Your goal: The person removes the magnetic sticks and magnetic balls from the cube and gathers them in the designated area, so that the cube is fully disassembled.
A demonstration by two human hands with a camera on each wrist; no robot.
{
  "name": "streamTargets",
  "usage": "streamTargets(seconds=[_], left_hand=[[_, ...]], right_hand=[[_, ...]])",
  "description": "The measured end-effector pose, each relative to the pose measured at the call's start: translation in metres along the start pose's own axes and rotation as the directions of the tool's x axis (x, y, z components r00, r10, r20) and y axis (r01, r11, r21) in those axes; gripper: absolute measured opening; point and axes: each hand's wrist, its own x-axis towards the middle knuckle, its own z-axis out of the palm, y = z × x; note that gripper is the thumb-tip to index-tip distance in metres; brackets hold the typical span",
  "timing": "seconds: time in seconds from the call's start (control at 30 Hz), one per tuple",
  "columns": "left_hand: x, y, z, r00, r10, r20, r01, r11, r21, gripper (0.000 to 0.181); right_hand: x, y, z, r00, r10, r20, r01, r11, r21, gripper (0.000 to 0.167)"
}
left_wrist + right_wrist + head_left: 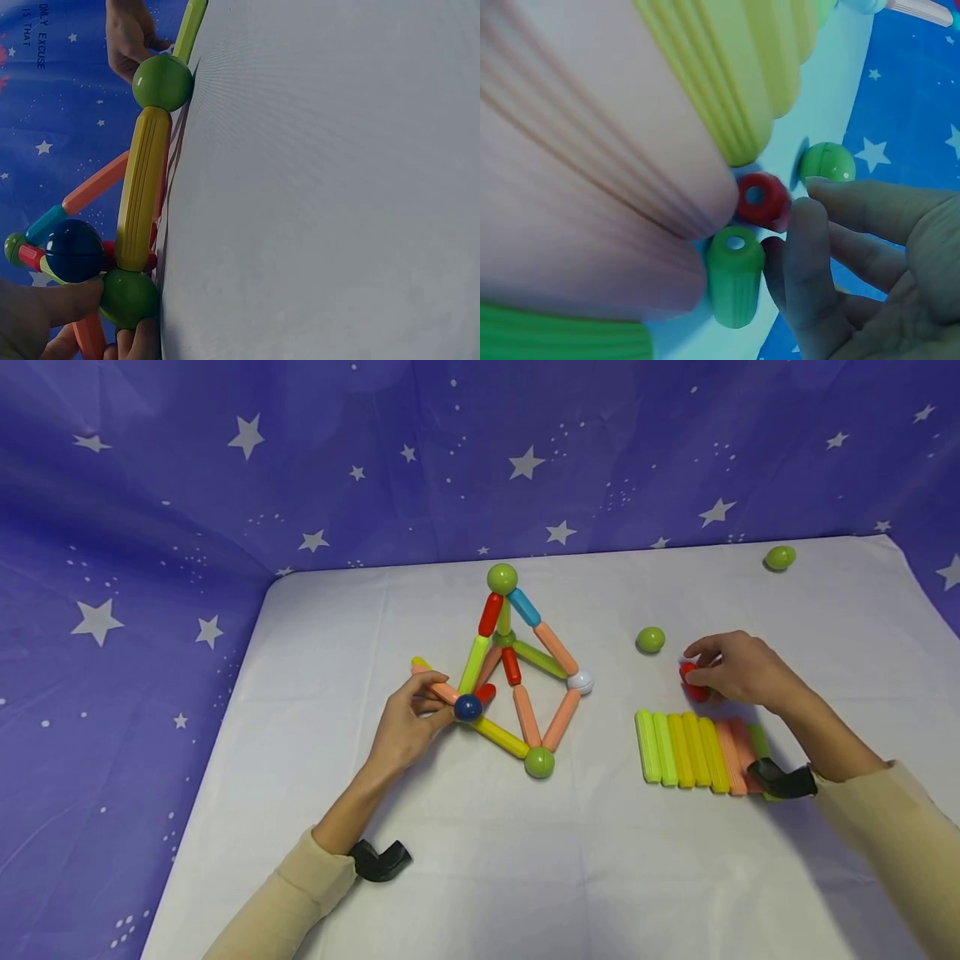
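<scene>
My left hand [408,727] is at the left corner of a frame of coloured sticks and balls, beside a dark blue ball [468,707]. In the left wrist view, its thumb and fingers pinch a green ball [129,298] below the blue one; the head view hides that ball. A yellow stick [141,187] joins it to another green ball [163,82]. My right hand [738,668] hovers at a short red piece [693,683], fingers bent and parted. The right wrist view shows the red piece [763,201] beside a short green piece [735,281], just beyond the fingertips.
A row of yellow-green, yellow, pink and green sticks [697,752] lies below my right hand. Two loose green balls, one nearer [650,640] and one at the back right [780,557], rest on the white tabletop [495,877]. A starry purple cloth [420,427] hangs behind.
</scene>
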Motion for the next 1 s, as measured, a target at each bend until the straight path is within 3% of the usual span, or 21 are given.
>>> streamTargets(seconds=[0.17, 0.33, 0.6, 0.83, 1.0], left_hand=[[0.000, -0.001, 0.000, 1.000, 0.000, 0.001, 0.000, 1.000, -0.011, 0.045], [0.000, -0.003, 0.001, 1.000, -0.005, 0.003, 0.005, 1.000, -0.017, 0.045], [0.000, -0.001, 0.000, 1.000, -0.016, 0.005, 0.016, 0.999, -0.032, 0.046], [0.000, 0.001, 0.000, 1.000, -0.027, 0.010, 0.027, 0.999, -0.039, 0.047], [0.000, -0.001, 0.000, 1.000, -0.023, 0.011, 0.024, 0.999, -0.041, 0.046]], right_hand=[[-0.008, -0.010, 0.000, 0.997, -0.036, -0.062, 0.036, 0.999, -0.010, 0.039], [-0.025, -0.035, 0.010, 0.976, -0.160, -0.146, 0.160, 0.987, -0.009, 0.028], [-0.045, -0.089, 0.050, 0.934, -0.339, -0.108, 0.351, 0.929, 0.118, 0.027], [-0.036, -0.132, 0.082, 0.900, -0.425, -0.096, 0.435, 0.865, 0.251, 0.025], [-0.013, -0.157, 0.102, 0.898, -0.433, -0.078, 0.436, 0.849, 0.298, 0.027]])
